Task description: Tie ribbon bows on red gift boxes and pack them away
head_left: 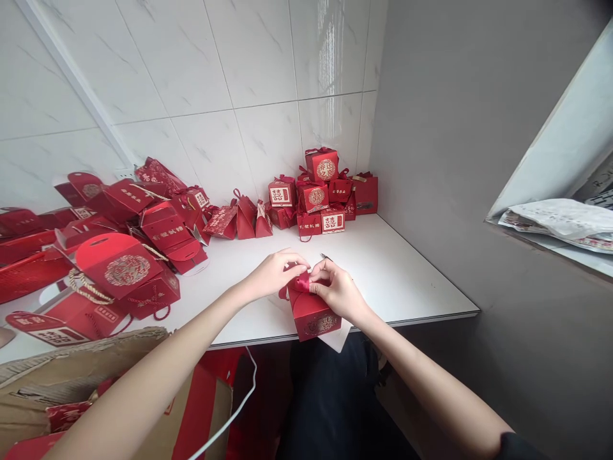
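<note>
A red gift box [315, 314] with gold print sits at the front edge of the white table, jutting slightly over it. A shiny red ribbon [301, 283] lies on its top. My left hand [281, 271] pinches the ribbon from the left, thumb and forefinger together. From the right, my right hand [335, 287] also grips the ribbon, its fingers curled over the box. Exactly how the ribbon is looped is partly hidden by my fingers. A white card or paper [339, 337] shows beneath the box's right side.
Small red boxes are stacked [317, 199] against the tiled wall. A heap of red boxes with cord handles [129, 271] covers the table's left. An open cardboard carton [96, 364] stands front left, a white cable [249, 390] beside it. A grey wall [431, 160] bounds the right.
</note>
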A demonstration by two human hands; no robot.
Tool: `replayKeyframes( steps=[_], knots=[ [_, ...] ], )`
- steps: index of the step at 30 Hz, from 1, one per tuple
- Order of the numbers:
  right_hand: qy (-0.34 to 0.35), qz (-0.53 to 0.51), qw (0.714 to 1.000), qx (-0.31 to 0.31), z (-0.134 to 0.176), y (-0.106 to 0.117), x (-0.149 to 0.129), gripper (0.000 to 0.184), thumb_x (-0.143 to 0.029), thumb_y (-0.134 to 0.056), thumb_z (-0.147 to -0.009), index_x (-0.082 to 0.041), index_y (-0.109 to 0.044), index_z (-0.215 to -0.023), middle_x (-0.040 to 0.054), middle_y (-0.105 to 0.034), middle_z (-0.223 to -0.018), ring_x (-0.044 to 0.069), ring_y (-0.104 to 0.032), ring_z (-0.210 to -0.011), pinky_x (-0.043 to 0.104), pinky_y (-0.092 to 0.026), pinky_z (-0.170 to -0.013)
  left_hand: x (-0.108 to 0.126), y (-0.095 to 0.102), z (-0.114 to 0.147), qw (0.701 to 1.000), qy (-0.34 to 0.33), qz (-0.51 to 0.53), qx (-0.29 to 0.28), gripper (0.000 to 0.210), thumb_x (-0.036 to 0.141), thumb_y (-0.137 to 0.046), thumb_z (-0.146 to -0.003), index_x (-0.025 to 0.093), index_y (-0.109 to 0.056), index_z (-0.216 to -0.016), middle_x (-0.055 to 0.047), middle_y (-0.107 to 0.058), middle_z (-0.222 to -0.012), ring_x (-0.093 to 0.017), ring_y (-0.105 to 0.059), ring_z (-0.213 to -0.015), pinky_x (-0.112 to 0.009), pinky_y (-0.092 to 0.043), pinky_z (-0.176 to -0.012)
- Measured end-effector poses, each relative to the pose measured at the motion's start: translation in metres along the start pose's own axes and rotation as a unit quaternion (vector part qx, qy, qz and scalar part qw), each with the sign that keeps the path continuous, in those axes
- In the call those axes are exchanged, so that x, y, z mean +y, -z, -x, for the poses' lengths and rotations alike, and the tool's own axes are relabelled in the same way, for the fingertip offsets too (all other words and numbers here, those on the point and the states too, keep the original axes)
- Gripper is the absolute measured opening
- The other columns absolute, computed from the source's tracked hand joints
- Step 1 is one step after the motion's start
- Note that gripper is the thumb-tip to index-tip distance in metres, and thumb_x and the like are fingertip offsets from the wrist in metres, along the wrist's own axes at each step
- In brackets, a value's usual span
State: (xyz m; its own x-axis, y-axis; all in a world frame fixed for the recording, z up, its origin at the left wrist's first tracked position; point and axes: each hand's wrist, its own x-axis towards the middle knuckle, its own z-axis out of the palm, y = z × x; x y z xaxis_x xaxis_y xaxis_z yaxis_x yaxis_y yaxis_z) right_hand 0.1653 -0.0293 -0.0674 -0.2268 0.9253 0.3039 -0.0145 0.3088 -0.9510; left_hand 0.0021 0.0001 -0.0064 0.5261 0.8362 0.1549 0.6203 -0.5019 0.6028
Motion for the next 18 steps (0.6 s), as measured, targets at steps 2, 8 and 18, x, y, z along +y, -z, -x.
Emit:
replayKeyframes(
  steps=[2, 8, 18],
  knots=[
    [-0.005, -0.018, 1.0, -0.003, 0.0, 0.0, -0.001, 0.02, -0.031, -0.062, -0.072, -0.022, -0.046, -0.078, -0.0015, -0.066, -0.077, 0.017, -0.063, -0.076, 0.029, -0.046, -0.067, -0.006, -0.005, -0.001, 0.999, 0.018, 0.035, 0.016, 0.023, 0.033, -0.048, -0.082, 0.018, -0.063, -0.091, -0.004, -0.063, -0.096, -0.017, -0.059, -0.086, -0.03, -0.045, -0.079],
    [0.007, 0.0, 1.0, 0.028, 0.0, 0.0, -0.003, 0.023, -0.036, -0.064, -0.072, -0.02, -0.047, -0.074, -0.0015, -0.063, -0.074, 0.015, -0.06, -0.069, 0.028, -0.045, -0.067, -0.012, -0.017, 0.008, 0.999, 0.013, 0.008, 0.031, 0.012, 0.021, -0.052, -0.077, 0.018, -0.063, -0.078, -0.004, -0.063, -0.087, -0.019, -0.054, -0.09, -0.03, -0.045, -0.079],
    [0.032, 0.108, 0.991, 0.068, 0.004, 0.001, 0.003, 0.011, -0.029, -0.056, -0.074, -0.021, -0.05, -0.074, -0.0002, -0.06, -0.075, 0.016, -0.056, -0.07, 0.029, -0.044, -0.066, -0.005, -0.024, 0.024, 0.999, -0.015, 0.01, 0.041, 0.015, 0.021, -0.051, -0.078, 0.018, -0.065, -0.073, -0.004, -0.062, -0.083, -0.019, -0.054, -0.086, -0.033, -0.043, -0.082]
  ],
)
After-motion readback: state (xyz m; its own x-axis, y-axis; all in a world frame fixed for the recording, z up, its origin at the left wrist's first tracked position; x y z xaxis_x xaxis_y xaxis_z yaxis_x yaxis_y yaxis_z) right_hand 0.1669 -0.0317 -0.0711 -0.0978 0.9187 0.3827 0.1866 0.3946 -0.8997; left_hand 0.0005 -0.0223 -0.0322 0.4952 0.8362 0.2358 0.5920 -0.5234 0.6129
